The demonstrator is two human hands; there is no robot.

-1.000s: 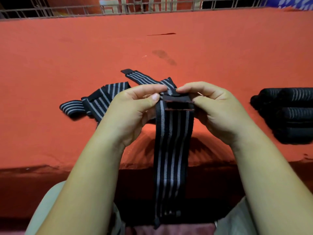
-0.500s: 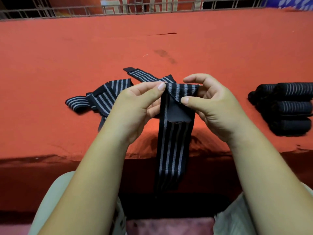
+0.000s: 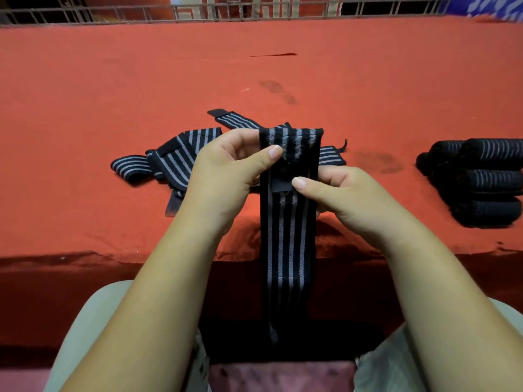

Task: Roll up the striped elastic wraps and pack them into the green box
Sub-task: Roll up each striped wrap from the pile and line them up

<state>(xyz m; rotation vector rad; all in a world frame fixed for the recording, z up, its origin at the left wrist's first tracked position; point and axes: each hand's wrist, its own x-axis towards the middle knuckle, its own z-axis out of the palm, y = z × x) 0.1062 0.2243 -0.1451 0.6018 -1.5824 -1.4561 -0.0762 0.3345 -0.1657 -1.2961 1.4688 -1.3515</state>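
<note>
Broadly, a red cloth-covered table (image 3: 85, 108) spreads beneath and beyond the long black elastic wrap with grey stripes (image 3: 285, 250), ending far behind it at a grey metal railing (image 3: 254, 9). That wrap hangs over the near edge toward the lap, its top end folded over, I judge to start a roll. Left of the wrap, the left hand (image 3: 226, 176) pinches the fold between thumb and fingers. Right of it, the right hand (image 3: 348, 196) pinches lower, thumb on a black patch (image 3: 280, 185), likely keeping the strip taut. Well right of the wrap sit stacked dark finished rolls (image 3: 481, 179); behind-left, loose striped wraps (image 3: 172, 162) wait heaped. Beyond it the cloth shows dark stains (image 3: 278, 90). No green box shows.
</note>
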